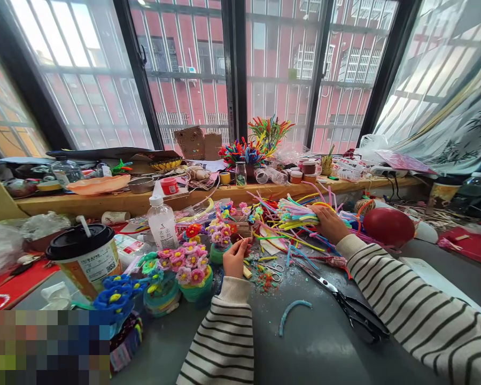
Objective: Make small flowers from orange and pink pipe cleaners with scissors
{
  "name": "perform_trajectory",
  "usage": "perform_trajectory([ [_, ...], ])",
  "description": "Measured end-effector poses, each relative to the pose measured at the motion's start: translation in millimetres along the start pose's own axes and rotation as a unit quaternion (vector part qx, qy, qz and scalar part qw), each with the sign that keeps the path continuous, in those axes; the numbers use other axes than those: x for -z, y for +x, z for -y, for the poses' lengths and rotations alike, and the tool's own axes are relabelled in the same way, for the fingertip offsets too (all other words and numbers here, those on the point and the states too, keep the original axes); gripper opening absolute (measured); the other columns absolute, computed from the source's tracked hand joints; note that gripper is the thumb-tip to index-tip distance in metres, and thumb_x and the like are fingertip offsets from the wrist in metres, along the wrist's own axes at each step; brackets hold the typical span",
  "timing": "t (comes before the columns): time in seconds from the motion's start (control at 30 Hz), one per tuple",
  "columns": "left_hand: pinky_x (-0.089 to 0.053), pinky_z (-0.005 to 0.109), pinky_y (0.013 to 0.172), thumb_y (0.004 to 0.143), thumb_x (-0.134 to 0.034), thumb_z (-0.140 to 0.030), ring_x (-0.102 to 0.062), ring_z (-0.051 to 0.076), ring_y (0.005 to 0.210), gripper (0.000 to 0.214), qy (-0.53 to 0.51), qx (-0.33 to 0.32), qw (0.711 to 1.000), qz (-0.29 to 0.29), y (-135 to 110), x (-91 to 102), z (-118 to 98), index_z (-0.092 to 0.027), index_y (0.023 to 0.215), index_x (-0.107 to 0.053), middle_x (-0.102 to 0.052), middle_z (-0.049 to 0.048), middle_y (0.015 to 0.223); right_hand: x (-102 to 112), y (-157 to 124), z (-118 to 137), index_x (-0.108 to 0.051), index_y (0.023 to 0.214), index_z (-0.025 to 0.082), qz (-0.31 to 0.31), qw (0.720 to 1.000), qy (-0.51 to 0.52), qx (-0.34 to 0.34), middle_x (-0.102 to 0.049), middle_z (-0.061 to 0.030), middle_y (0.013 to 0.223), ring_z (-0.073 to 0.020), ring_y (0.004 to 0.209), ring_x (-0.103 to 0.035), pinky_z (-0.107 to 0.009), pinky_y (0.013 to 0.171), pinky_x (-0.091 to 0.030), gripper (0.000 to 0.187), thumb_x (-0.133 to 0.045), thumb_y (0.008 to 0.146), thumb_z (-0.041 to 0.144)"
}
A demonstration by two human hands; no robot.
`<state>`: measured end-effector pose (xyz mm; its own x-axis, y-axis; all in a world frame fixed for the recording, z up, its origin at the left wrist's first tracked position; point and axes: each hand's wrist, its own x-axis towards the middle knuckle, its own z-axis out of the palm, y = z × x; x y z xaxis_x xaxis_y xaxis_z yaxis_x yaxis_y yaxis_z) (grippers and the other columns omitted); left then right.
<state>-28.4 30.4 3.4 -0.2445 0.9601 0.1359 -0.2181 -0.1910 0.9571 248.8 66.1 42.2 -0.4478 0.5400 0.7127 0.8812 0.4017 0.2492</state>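
My left hand [235, 259] is closed in a pinch near the middle of the table, and what sits between its fingertips is too small to make out. At the right, my right hand [332, 224] has its fingers closed over a bundle of pastel pipe cleaners [294, 213]. Pots of pink pipe-cleaner flowers [190, 263] stand left of my left hand, with blue pipe-cleaner flowers [116, 299] nearer me. Between my hands lie small silver scissors [276, 271] and scattered fuzzy clippings [263, 280].
Large black-handled scissors [344, 302] lie below my right forearm, near a curved blue pipe cleaner [293, 314]. A lidded drink cup [90, 262] and a clear bottle [162, 224] stand at left. A dark red round object [388, 227] lies at right. The wooden sill [208, 197] is crowded.
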Motion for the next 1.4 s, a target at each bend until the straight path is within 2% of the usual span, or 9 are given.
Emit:
perform_trajectory([
  [0.2, -0.035, 0.014, 0.039, 0.054, -0.057, -0.035, -0.041, 0.002, 0.039, 0.028, -0.036, -0.02, 0.998, -0.051, 5, 1.1, -3, -0.015, 0.072, -0.062, -0.053, -0.0028, 0.054, 0, -1, 0, -0.034, 0.109, 0.012, -0.009, 1.0, 0.003, 0.01, -0.046, -0.0102, 0.101, -0.0218, 0.094, -0.041, -0.036, 0.08, -0.034, 0.038, -0.039, 0.071, 0.019],
  [0.37, -0.029, 0.013, 0.035, 0.053, -0.06, -0.031, -0.037, -0.001, 0.038, 0.026, -0.224, -0.015, 0.971, -0.075, 9, 2.8, -8, -0.014, 0.074, -0.06, -0.05, -0.0034, 0.056, -3, -4, 2, -0.033, 0.11, 0.013, -0.001, 1.0, 0.001, 0.007, -0.047, -0.0107, 0.099, -0.0225, 0.092, -0.043, -0.038, 0.076, -0.035, 0.039, -0.038, 0.072, 0.018],
  [0.5, -0.029, 0.012, 0.035, 0.055, -0.06, -0.027, -0.037, -0.001, 0.039, 0.021, -0.36, -0.004, 0.932, -0.035, 12, 9.6, -12, -0.015, 0.072, -0.059, -0.047, -0.0045, 0.055, -8, -7, 2, -0.033, 0.111, 0.013, 0.005, 1.0, 0.004, 0.007, -0.047, -0.0104, 0.1, -0.0224, 0.092, -0.042, -0.039, 0.077, -0.034, 0.041, -0.038, 0.071, 0.017],
  [0.6, -0.03, 0.011, 0.036, 0.06, -0.056, -0.026, -0.036, -0.001, 0.04, 0.017, -0.407, 0.007, 0.913, -0.021, 12, 14.3, -12, -0.014, 0.073, -0.058, -0.044, -0.0052, 0.053, -9, -7, 3, -0.033, 0.111, 0.012, 0.008, 1.0, 0.008, 0.005, -0.046, -0.0104, 0.102, -0.022, 0.094, -0.041, -0.038, 0.079, -0.033, 0.041, -0.039, 0.071, 0.016],
  [0.83, -0.03, 0.012, 0.036, 0.068, -0.048, -0.024, -0.035, 0.0, 0.04, 0.015, -0.423, -0.013, 0.906, 0.029, 10, 16.0, -15, -0.014, 0.077, -0.055, -0.04, -0.0048, 0.053, -7, -4, 6, -0.034, 0.11, 0.011, 0.017, 1.0, 0.002, 0.003, -0.046, -0.0105, 0.102, -0.0213, 0.095, -0.04, -0.037, 0.08, -0.033, 0.041, -0.04, 0.071, 0.016],
  [1.0, -0.028, 0.012, 0.037, 0.071, -0.044, -0.026, -0.032, 0.001, 0.039, 0.016, -0.455, -0.006, 0.888, 0.061, 10, 17.4, -15, -0.016, 0.077, -0.055, -0.035, -0.005, 0.051, -7, -6, 6, -0.033, 0.111, 0.013, -0.001, 1.0, 0.005, 0.006, -0.046, -0.0103, 0.101, -0.0224, 0.093, -0.041, -0.039, 0.078, -0.034, 0.041, -0.039, 0.071, 0.017],
  [1.23, -0.03, 0.018, 0.04, 0.066, -0.033, -0.053, -0.034, 0.005, 0.044, 0.044, -0.506, 0.028, 0.855, 0.106, 2, 17.2, -17, -0.016, 0.066, -0.058, -0.036, -0.002, 0.051, -4, -5, 5, -0.033, 0.112, 0.016, -0.009, 1.0, 0.013, 0.01, -0.047, -0.0085, 0.102, -0.0216, 0.094, -0.042, -0.038, 0.08, -0.032, 0.04, -0.038, 0.072, 0.016],
  [1.3, -0.03, 0.018, 0.041, 0.065, -0.036, -0.051, -0.033, 0.005, 0.044, 0.041, -0.515, 0.033, 0.847, 0.129, -1, 14.7, -18, -0.016, 0.067, -0.058, -0.035, -0.0022, 0.052, -2, -4, 6, -0.034, 0.111, 0.018, -0.005, 1.0, 0.012, 0.016, -0.047, -0.0074, 0.103, -0.0212, 0.094, -0.042, -0.039, 0.081, -0.031, 0.039, -0.037, 0.072, 0.014],
  [1.4, -0.03, 0.017, 0.042, 0.068, -0.041, -0.039, -0.033, 0.004, 0.044, 0.029, -0.491, 0.041, 0.853, 0.171, -5, 9.8, -20, -0.015, 0.069, -0.058, -0.035, -0.0025, 0.052, 2, -4, 7, -0.035, 0.111, 0.018, 0.01, 0.999, 0.011, 0.029, -0.046, -0.0067, 0.106, -0.0203, 0.097, -0.04, -0.038, 0.084, -0.03, 0.039, -0.037, 0.072, 0.013],
])
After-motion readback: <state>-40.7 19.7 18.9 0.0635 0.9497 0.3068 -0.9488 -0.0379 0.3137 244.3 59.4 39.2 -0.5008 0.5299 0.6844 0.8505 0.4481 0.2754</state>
